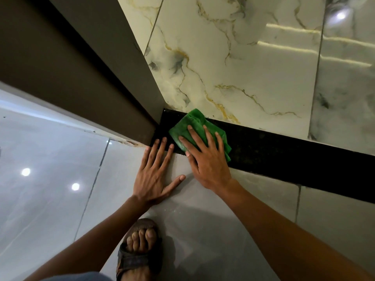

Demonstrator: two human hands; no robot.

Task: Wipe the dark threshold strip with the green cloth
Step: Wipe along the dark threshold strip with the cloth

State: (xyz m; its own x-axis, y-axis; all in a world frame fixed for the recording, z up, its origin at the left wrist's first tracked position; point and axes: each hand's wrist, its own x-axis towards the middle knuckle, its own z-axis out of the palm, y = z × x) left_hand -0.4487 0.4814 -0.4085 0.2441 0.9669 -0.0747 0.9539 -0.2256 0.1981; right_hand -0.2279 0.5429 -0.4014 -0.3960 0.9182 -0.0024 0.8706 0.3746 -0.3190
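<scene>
Cloth (197, 128) looks soft and bunches easily; your right hand (205, 159) presses it flat-fingered onto the threshold strip (284, 157), not clamped. Left hand (154, 179) lies spread, empty.

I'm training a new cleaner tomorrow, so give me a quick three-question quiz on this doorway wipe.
1. True or false: the cloth lies near the door-frame end of the strip.
2. Which hand presses the cloth? A) left B) right C) both
3. Fill in: the left hand lies flat on the grey ____, its fingertips reaching the strip.

Key: 1 true. 2 B: the right hand lies spread on the cloth, with no closed grip. 3 tile.
</scene>
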